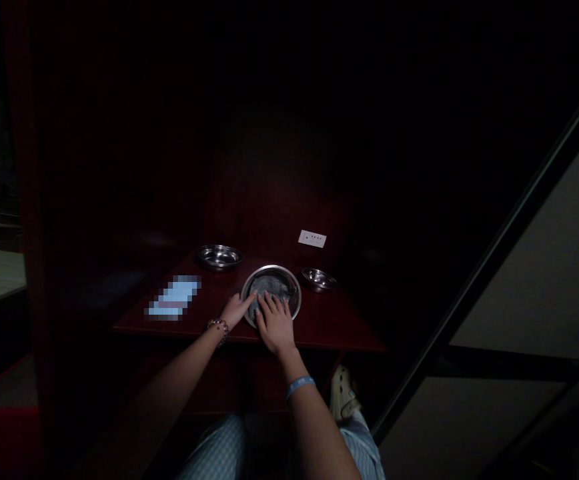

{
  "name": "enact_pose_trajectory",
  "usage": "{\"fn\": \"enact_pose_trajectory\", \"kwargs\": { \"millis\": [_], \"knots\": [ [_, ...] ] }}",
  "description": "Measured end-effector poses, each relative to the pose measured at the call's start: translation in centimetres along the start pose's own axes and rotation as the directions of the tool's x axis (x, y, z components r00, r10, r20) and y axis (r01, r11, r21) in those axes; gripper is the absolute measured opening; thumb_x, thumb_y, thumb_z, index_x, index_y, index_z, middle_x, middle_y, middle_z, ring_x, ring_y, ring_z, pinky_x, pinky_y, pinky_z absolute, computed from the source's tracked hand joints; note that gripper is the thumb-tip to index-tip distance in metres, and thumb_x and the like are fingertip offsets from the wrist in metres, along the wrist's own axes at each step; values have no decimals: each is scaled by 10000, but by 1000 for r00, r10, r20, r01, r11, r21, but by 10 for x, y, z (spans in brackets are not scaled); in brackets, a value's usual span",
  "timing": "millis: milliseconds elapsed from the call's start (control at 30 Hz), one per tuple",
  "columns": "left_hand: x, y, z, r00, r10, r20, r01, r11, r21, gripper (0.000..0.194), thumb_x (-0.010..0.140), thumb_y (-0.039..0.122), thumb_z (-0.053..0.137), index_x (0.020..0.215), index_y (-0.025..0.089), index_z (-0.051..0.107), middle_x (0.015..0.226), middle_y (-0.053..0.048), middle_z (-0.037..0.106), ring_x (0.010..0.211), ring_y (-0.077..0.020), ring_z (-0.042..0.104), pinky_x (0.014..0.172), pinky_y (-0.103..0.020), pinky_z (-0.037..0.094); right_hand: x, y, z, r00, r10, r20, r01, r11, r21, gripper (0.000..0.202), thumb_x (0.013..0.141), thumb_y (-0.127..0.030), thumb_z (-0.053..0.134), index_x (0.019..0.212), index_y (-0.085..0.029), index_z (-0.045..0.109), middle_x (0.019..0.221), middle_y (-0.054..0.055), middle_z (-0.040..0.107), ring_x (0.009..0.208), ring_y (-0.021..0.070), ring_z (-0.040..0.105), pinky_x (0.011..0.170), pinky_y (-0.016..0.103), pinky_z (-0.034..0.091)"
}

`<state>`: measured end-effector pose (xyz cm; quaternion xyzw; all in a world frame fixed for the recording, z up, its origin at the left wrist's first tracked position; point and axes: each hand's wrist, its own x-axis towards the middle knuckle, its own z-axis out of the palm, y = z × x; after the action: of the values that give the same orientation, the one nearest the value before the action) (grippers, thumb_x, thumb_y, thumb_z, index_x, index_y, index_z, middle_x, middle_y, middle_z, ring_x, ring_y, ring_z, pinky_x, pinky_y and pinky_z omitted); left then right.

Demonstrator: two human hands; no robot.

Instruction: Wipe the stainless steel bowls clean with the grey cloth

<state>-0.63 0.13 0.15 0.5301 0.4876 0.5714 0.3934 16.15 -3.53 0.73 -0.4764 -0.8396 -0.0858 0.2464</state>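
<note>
Near the front edge of the dark red table (344,327), you are working with both hands at the large metal bowl (298,298), which is standing between two smaller ones. Your right hand (277,328) is lying palm down, open, its fingers spreading over the grey material (269,288) inside, and it appears to be gripping nothing. Your left hand (235,309) is meeting the bowl's left rim, partly open, with one digit reaching inside; whether the others are clasping the rim from below, you cannot tell from this view. The grey stuff is looking like cloth, though the dimness is hiding its texture.

For good control, your left hand should be steadying the rim while your right is pressing flat and evenly, since a one-sided push could be tipping or sliding the bowl on what seems a smooth top. Being so near the edge, it is probably needing light, downward pressure.

Behind, a shallow metal dish (220,258) is sitting to the left and a smaller dish (318,280) to the right. A blurred, bluish patch (174,298) is showing on the left. Above the tabletop, a white socket plate (312,239) is standing out on the wall, while deep shadow is swallowing much of the room.
</note>
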Motion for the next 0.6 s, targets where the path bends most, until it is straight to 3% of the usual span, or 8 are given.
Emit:
{"fn": "enact_pose_trajectory", "kwargs": {
  "millis": [133,233,400,600],
  "knots": [
    [2,-1,-1,999,-21,-28,23,997,68,354,880,532,715,898,187,790,1144,-191,873,1226,-347,808,1078,-376,599,3,-5,-12,996,-45,-77,47,999,22,529,1169,-357,425,1646,-193,586,1686,136,603,1574,313,519,1364,542,317],
    [2,2,-1,998,-37,-42,42,993,114,220,896,417,699,840,212,755,1090,-178,875,1180,-338,822,1036,-345,606,4,-6,-20,994,-36,-107,37,999,5,487,1168,-335,427,1571,-172,646,1551,157,708,1461,317,596,1303,503,376],
    [1,5,-1,998,-60,-33,64,987,151,180,920,343,661,803,219,719,1021,-162,869,1145,-322,824,994,-318,606,3,-6,-26,997,23,-73,-30,995,-91,389,1161,-284,442,1399,-166,727,1280,150,807,1242,309,667,1165,465,446],
    [1,6,-2,997,-63,-43,69,985,157,191,901,358,662,804,203,717,1050,-187,862,1159,-339,818,986,-332,609,1,-6,-26,1000,-4,-2,3,981,-193,336,1104,-250,554,1378,-180,736,1277,142,789,1260,304,641,1171,450,435]
  ]
}}
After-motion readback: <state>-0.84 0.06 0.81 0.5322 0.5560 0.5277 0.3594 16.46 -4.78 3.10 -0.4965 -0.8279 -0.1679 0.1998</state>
